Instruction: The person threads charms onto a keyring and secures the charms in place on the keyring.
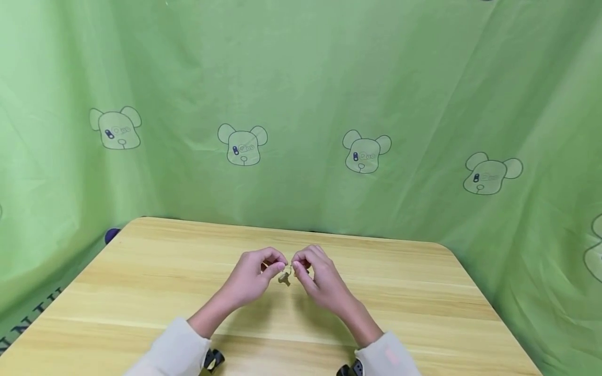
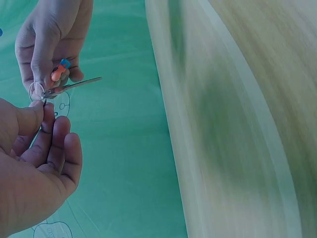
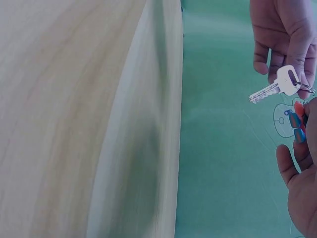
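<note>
Green cloth backdrop (image 1: 301, 78) printed with cartoon animal heads, behind pale wood-grain surface (image 1: 155, 297). Left hand (image 1: 251, 275) and right hand (image 1: 325, 279) raised over surface, fingertips nearly meeting. Thumb and forefinger of each clamped on small metal key ring (image 3: 307, 89), from opposite sides; other left fingers loosely bent. Key (image 3: 286, 81) hangs from ring between hands, just beside left fingertips, clear of surface. Orange-and-blue charm (image 3: 295, 120) against right fingers. Light sleeves (image 1: 174, 347) on both forearms; black straps (image 1: 213, 360) near cuffs.
</note>
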Available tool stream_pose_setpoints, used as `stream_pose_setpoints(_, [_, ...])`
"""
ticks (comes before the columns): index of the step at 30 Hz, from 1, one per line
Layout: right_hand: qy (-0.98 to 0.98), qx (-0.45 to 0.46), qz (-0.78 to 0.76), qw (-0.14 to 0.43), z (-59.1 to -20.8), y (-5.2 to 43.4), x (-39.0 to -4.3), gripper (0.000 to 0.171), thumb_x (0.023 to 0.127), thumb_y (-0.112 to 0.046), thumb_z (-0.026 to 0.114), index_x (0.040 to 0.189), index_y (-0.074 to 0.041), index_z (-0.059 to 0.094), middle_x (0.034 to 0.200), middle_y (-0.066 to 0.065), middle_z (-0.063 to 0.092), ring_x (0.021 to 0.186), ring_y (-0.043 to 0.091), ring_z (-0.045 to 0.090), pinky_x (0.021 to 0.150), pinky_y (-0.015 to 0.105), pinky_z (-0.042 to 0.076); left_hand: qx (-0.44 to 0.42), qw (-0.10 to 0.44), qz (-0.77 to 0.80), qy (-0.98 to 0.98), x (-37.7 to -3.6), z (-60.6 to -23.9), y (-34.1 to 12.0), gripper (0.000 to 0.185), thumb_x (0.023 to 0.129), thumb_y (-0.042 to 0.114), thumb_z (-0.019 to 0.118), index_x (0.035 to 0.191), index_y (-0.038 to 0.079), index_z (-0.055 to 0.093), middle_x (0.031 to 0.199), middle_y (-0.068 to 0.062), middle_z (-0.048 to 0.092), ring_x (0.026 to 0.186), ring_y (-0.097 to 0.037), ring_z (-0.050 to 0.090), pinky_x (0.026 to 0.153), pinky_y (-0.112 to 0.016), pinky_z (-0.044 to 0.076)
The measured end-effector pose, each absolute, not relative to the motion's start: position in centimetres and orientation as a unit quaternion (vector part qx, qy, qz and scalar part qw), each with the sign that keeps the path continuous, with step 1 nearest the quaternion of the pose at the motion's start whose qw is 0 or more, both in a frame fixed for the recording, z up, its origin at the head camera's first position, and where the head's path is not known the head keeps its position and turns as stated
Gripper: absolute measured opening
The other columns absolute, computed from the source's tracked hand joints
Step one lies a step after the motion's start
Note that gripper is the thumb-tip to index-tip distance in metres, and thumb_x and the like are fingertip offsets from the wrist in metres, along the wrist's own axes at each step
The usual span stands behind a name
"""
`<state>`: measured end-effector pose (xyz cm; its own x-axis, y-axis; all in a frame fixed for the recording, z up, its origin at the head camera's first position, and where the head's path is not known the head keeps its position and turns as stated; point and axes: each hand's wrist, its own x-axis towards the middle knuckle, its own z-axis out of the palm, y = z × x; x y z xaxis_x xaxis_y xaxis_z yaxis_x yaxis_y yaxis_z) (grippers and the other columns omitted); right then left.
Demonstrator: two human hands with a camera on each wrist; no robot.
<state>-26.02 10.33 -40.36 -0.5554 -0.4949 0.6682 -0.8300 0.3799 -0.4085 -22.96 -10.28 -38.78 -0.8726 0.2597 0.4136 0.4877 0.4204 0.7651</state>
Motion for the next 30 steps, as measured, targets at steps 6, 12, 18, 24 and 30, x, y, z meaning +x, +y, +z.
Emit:
stream_pose_setpoints(6, [-0.795,0.405,0.385,0.234,-40.3,10.3,-25.9,0.008,0.099,-0.001,0.063,0.100,-0.009,0.063,0.093,-0.006,0.058,0.090,0.009,0.053,0.075,0.028,0.052,-0.221,0.114,-0.493,-0.834,-23.1,-39.3,-10.1,0.006,0.099,0.008,0.066,0.098,0.009,0.072,0.088,-0.003,0.071,0.081,-0.012,0.062,0.073,-0.027,0.054])
stream_pose_setpoints(12, [-0.793,0.404,0.391,0.236,-40.2,10.4,-25.7,0.008,0.098,-0.001,0.064,0.100,-0.010,0.063,0.092,-0.006,0.058,0.089,0.010,0.053,0.073,0.034,0.054,-0.216,0.110,-0.504,-0.829,-23.2,-39.6,-10.0,0.007,0.099,0.008,0.066,0.099,0.010,0.072,0.091,-0.006,0.072,0.083,-0.013,0.064,0.074,-0.030,0.055])
stream_pose_setpoints(18, [-0.789,0.408,0.394,0.235,-40.2,10.4,-25.6,0.008,0.098,-0.001,0.065,0.099,-0.009,0.064,0.092,-0.006,0.058,0.088,0.009,0.053,0.070,0.032,0.053,-0.210,0.108,-0.508,-0.828,-23.3,-39.9,-9.9,0.007,0.099,0.007,0.066,0.098,0.011,0.072,0.091,-0.005,0.072,0.083,-0.013,0.064,0.074,-0.029,0.055])
stream_pose_setpoints(24, [-0.786,0.410,0.394,0.240,-40.4,10.4,-25.7,0.009,0.098,0.000,0.065,0.099,-0.009,0.064,0.091,-0.006,0.058,0.088,0.009,0.053,0.070,0.032,0.053,-0.206,0.107,-0.509,-0.829,-23.4,-40.1,-9.8,0.007,0.099,0.007,0.066,0.099,0.008,0.073,0.090,-0.003,0.072,0.082,-0.013,0.063,0.074,-0.030,0.055])
stream_pose_setpoints(30, [-0.785,0.412,0.392,0.248,-40.6,10.3,-25.8,0.009,0.097,0.000,0.065,0.099,-0.008,0.064,0.092,-0.006,0.058,0.087,0.009,0.053,0.072,0.028,0.052,-0.204,0.104,-0.506,-0.832,-23.4,-40.3,-9.8,0.007,0.099,0.007,0.066,0.100,0.005,0.073,0.088,0.003,0.070,0.081,-0.013,0.062,0.074,-0.028,0.055])
